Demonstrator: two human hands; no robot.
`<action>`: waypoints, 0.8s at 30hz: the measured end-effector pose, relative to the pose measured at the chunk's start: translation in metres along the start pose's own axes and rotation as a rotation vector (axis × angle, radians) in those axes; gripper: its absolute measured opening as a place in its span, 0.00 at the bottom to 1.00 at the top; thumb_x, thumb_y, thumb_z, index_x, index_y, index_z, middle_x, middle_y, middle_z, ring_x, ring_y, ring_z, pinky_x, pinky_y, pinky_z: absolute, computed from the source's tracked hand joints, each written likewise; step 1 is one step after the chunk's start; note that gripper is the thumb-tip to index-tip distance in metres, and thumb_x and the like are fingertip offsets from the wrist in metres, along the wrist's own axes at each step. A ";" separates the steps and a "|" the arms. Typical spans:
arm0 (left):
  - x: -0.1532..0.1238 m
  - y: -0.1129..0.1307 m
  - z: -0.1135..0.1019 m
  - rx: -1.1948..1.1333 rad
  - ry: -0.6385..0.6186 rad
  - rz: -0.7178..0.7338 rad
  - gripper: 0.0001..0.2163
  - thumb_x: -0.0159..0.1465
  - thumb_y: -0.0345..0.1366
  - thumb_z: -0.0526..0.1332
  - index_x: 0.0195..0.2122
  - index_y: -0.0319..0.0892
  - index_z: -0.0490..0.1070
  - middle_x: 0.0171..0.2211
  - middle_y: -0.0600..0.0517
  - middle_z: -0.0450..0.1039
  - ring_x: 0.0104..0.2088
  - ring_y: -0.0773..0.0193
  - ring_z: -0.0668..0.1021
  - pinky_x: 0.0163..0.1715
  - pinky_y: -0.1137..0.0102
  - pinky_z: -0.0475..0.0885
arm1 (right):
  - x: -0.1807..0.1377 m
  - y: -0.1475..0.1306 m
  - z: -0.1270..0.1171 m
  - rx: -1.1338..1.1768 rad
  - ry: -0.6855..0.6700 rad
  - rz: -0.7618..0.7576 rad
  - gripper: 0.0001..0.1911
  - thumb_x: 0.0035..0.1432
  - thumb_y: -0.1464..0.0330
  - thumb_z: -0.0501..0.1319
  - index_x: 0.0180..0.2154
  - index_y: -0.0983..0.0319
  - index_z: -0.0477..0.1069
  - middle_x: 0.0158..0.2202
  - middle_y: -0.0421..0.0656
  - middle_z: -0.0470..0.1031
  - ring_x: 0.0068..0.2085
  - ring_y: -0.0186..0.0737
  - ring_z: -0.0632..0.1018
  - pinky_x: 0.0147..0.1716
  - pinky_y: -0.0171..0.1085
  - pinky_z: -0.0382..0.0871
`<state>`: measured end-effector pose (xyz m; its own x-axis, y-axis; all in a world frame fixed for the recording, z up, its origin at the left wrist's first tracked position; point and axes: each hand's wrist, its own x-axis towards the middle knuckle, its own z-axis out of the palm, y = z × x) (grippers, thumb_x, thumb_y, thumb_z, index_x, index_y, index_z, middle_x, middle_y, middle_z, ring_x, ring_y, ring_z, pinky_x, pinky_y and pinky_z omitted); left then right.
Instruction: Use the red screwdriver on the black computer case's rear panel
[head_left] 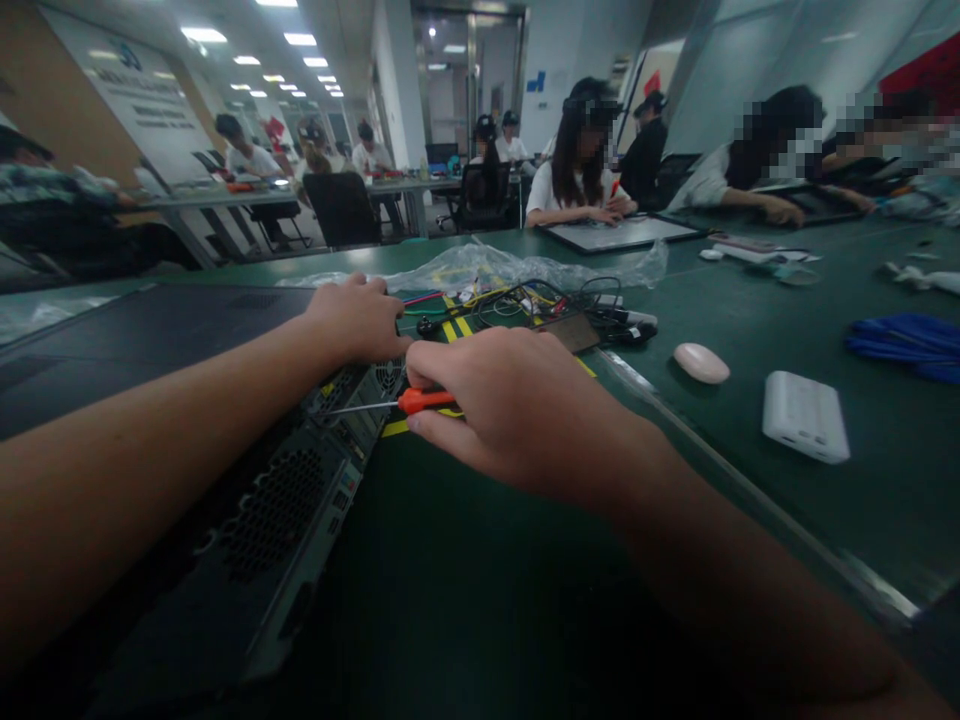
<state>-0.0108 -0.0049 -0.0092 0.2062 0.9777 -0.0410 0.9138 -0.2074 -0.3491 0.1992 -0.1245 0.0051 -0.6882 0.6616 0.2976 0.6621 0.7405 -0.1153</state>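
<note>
A dark desktop computer case (pixel 165 320) lies on its side at the left, its rear face with vents and ports turned toward the right. My left hand (pixel 352 315) rests on the case's far rear corner, with its fingers apart and partly bent over the edge. In my right hand (pixel 502 400) is a screwdriver (pixel 427 400) with an orange handle, its fingers closed round the grip. The thin metal shaft points left at the rear panel (pixel 352 420). Whether the tip touches a screw is too small to tell.
Beyond my hands lie tangled cables (pixel 540 300) and a clear plastic sheet (pixel 480 265). A pale pink oval object (pixel 701 363), a white box-shaped device (pixel 806 417) and a blue cable bundle (pixel 911 345) are on the green table (pixel 465 580) at right. Several people work behind.
</note>
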 end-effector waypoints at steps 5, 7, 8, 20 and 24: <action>-0.001 0.002 -0.001 0.007 -0.004 -0.007 0.34 0.73 0.60 0.57 0.71 0.45 0.80 0.72 0.32 0.73 0.72 0.27 0.71 0.64 0.42 0.75 | 0.001 -0.001 -0.002 -0.007 -0.027 0.020 0.09 0.75 0.62 0.64 0.47 0.61 0.79 0.41 0.47 0.86 0.42 0.47 0.83 0.33 0.43 0.51; -0.002 0.002 -0.002 0.014 -0.003 -0.006 0.32 0.74 0.57 0.56 0.71 0.45 0.79 0.72 0.32 0.73 0.72 0.27 0.71 0.63 0.41 0.76 | 0.000 -0.002 -0.004 -0.012 -0.039 0.030 0.10 0.75 0.62 0.64 0.47 0.61 0.79 0.40 0.47 0.86 0.42 0.47 0.83 0.33 0.42 0.52; -0.002 0.002 -0.002 0.015 -0.001 -0.006 0.31 0.74 0.57 0.56 0.71 0.46 0.79 0.71 0.32 0.74 0.72 0.28 0.71 0.63 0.42 0.76 | 0.000 -0.002 -0.004 -0.017 -0.044 0.033 0.10 0.75 0.62 0.64 0.46 0.61 0.79 0.40 0.47 0.86 0.42 0.47 0.83 0.33 0.42 0.52; -0.001 0.002 0.001 0.002 0.038 -0.018 0.33 0.71 0.60 0.59 0.72 0.51 0.78 0.71 0.37 0.75 0.71 0.30 0.72 0.65 0.43 0.74 | 0.005 -0.007 -0.004 -0.043 -0.118 0.070 0.20 0.80 0.60 0.55 0.41 0.60 0.81 0.38 0.47 0.85 0.34 0.43 0.78 0.32 0.43 0.51; -0.005 0.005 -0.004 -0.012 0.021 -0.022 0.32 0.72 0.56 0.59 0.73 0.49 0.77 0.73 0.35 0.73 0.72 0.29 0.71 0.66 0.43 0.74 | 0.003 -0.006 -0.003 -0.052 -0.087 0.048 0.13 0.76 0.59 0.62 0.49 0.60 0.79 0.37 0.45 0.84 0.35 0.44 0.78 0.32 0.42 0.50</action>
<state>-0.0063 -0.0110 -0.0070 0.1935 0.9810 -0.0142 0.9223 -0.1868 -0.3382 0.1940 -0.1276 0.0091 -0.6771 0.7055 0.2093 0.7077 0.7023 -0.0776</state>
